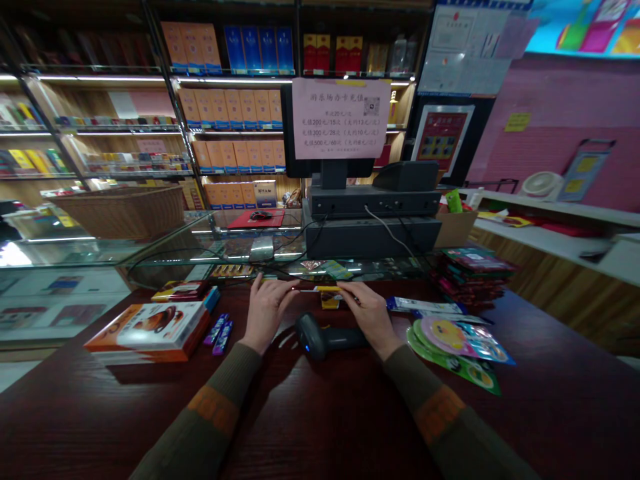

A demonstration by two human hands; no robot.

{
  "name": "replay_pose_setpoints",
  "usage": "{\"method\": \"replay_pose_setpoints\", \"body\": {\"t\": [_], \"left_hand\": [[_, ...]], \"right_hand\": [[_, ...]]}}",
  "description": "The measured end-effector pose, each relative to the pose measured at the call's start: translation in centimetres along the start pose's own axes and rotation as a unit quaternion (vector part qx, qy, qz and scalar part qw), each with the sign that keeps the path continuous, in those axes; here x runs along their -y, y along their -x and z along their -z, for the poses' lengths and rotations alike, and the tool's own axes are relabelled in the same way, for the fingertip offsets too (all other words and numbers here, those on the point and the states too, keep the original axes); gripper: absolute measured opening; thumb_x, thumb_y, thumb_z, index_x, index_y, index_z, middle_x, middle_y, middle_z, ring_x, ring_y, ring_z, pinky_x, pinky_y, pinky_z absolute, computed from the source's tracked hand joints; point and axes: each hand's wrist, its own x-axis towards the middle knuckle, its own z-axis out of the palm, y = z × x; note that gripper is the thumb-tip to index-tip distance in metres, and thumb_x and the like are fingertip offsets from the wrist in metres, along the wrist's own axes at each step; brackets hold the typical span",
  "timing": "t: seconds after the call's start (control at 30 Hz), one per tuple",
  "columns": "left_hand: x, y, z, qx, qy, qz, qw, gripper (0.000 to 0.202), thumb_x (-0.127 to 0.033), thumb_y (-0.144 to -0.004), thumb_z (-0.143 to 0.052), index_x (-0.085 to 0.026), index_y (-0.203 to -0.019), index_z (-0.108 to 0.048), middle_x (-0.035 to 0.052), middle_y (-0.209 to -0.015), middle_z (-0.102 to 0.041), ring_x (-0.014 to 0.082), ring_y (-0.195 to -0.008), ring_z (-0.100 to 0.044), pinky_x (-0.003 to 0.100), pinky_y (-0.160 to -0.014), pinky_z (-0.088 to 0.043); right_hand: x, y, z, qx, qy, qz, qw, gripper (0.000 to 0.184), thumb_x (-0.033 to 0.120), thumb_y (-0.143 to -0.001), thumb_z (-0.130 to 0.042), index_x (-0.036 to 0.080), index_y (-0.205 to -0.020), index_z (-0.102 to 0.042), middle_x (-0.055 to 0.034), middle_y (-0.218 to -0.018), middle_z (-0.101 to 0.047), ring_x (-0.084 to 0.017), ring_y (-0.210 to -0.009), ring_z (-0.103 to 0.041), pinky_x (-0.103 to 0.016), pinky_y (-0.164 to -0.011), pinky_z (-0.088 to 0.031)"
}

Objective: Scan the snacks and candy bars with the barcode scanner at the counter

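Observation:
My left hand [269, 308] pinches the end of a thin pale stick [307, 291] between thumb and fingers. At its other side the stick meets a small yellow-and-brown wrapped item [329, 297], and my right hand [369, 312] grips that item's edge with closed fingertips. Its exact kind is too small to make out. Just below, a dark handheld barcode scanner [320, 337] with a blue light lies on the table, its handle running under my right wrist. Two purple candy packs [219, 333] lie left of my left hand. Long blue-and-white packets [425, 307] lie right of my right hand.
An orange-and-white box [150, 327] sits on the dark wooden table [320, 427] at left. Round-topped colourful packets [455, 343] and a stack of dark red packets [473, 273] are at right. Behind stand a glass counter [235, 243], cables and a cash-register terminal [373, 220].

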Motion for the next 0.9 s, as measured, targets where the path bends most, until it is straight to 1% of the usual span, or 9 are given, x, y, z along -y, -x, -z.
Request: {"method": "replay_pose_setpoints", "body": {"t": [0.07,0.13,0.23,0.33,0.47,0.53,0.67,0.8,0.9], "left_hand": [[0.14,0.04,-0.11,-0.008,-0.002,-0.008,1.000,0.031,-0.043,-0.099,-0.051,-0.030,-0.120,-0.070,0.0037,-0.107,-0.074,0.0212,-0.104,-0.065,0.050,-0.121,-0.026],[0.25,0.11,-0.14,-0.006,0.002,-0.021,1.000,0.031,-0.041,-0.100,-0.050,-0.029,-0.121,-0.069,0.0041,-0.108,-0.073,0.0205,-0.104,-0.066,0.049,-0.120,-0.028],[0.29,0.19,0.03,0.014,0.010,-0.054,0.998,0.033,-0.037,-0.099,-0.052,-0.028,-0.129,-0.063,0.0031,-0.105,-0.074,0.0193,-0.101,-0.067,0.049,-0.121,-0.025],[0.27,0.20,0.40,0.026,0.006,-0.082,0.996,0.039,-0.037,-0.098,-0.055,-0.027,-0.135,-0.059,0.0027,-0.103,-0.074,0.0193,-0.099,-0.068,0.052,-0.124,-0.019],[0.46,0.15,0.77,0.048,-0.020,-0.110,0.993,0.042,-0.038,-0.096,-0.059,-0.029,-0.136,-0.058,0.0053,-0.113,-0.073,0.0219,-0.107,-0.066,0.057,-0.125,-0.012],[0.63,0.15,0.76,0.060,-0.036,-0.127,0.989,0.050,-0.036,-0.094,-0.062,-0.029,-0.142,-0.053,0.0068,-0.120,-0.071,0.0237,-0.113,-0.064,0.058,-0.125,-0.010],[0.85,0.19,0.47,0.061,-0.066,-0.143,0.986,0.068,-0.030,-0.090,-0.066,-0.028,-0.152,-0.039,0.0093,-0.127,-0.066,0.0260,-0.121,-0.060,0.058,-0.125,-0.011],[0.91,0.25,0.10,0.055,-0.080,-0.143,0.985,0.073,-0.030,-0.090,-0.065,-0.026,-0.155,-0.032,0.0105,-0.129,-0.064,0.0265,-0.123,-0.058,0.057,-0.125,-0.012],[1.02,0.33,-0.08,0.053,-0.084,-0.145,0.984,0.075,-0.028,-0.089,-0.066,-0.024,-0.156,-0.031,0.0114,-0.130,-0.062,0.0266,-0.125,-0.057,0.057,-0.125,-0.013]], "right_hand": [[0.23,-0.11,0.09,0.002,-0.004,-0.007,1.000,0.025,0.031,-0.098,-0.052,0.023,-0.108,-0.073,-0.0070,-0.106,-0.074,-0.021,-0.100,-0.070,-0.034,-0.094,-0.055],[0.34,-0.21,0.14,0.002,-0.009,-0.012,1.000,0.024,0.031,-0.098,-0.052,0.022,-0.107,-0.073,-0.0070,-0.105,-0.074,-0.021,-0.098,-0.070,-0.033,-0.093,-0.054],[0.26,-0.34,0.17,0.006,-0.012,-0.028,1.000,0.025,0.031,-0.097,-0.052,0.021,-0.106,-0.073,-0.0074,-0.104,-0.073,-0.021,-0.098,-0.069,-0.033,-0.092,-0.054],[0.01,-0.44,0.19,0.013,-0.016,-0.061,0.998,0.025,0.033,-0.096,-0.052,0.022,-0.104,-0.073,-0.0075,-0.104,-0.074,-0.022,-0.096,-0.070,-0.034,-0.090,-0.054],[-0.24,-0.56,0.17,0.009,-0.059,-0.118,0.991,0.024,0.035,-0.092,-0.055,0.022,-0.101,-0.073,-0.0067,-0.102,-0.075,-0.020,-0.080,-0.072,-0.033,-0.080,-0.057],[-0.30,-0.62,0.10,0.004,-0.085,-0.147,0.985,0.024,0.037,-0.089,-0.058,0.022,-0.100,-0.073,-0.0056,-0.098,-0.076,-0.020,-0.075,-0.073,-0.032,-0.075,-0.058],[-0.37,-0.79,-0.14,-0.004,-0.111,-0.187,0.976,0.025,0.039,-0.086,-0.062,0.022,-0.098,-0.075,-0.0036,-0.089,-0.078,-0.020,-0.071,-0.074,-0.031,-0.069,-0.059],[-0.40,-0.94,-0.49,-0.005,-0.119,-0.201,0.972,0.025,0.038,-0.084,-0.063,0.021,-0.098,-0.076,-0.0028,-0.084,-0.077,-0.020,-0.069,-0.073,-0.030,-0.067,-0.058],[-0.37,-0.98,-0.67,0.001,-0.125,-0.210,0.970,0.025,0.038,-0.084,-0.063,0.022,-0.097,-0.076,-0.0021,-0.080,-0.077,-0.020,-0.068,-0.073,-0.030,-0.066,-0.057]]}}
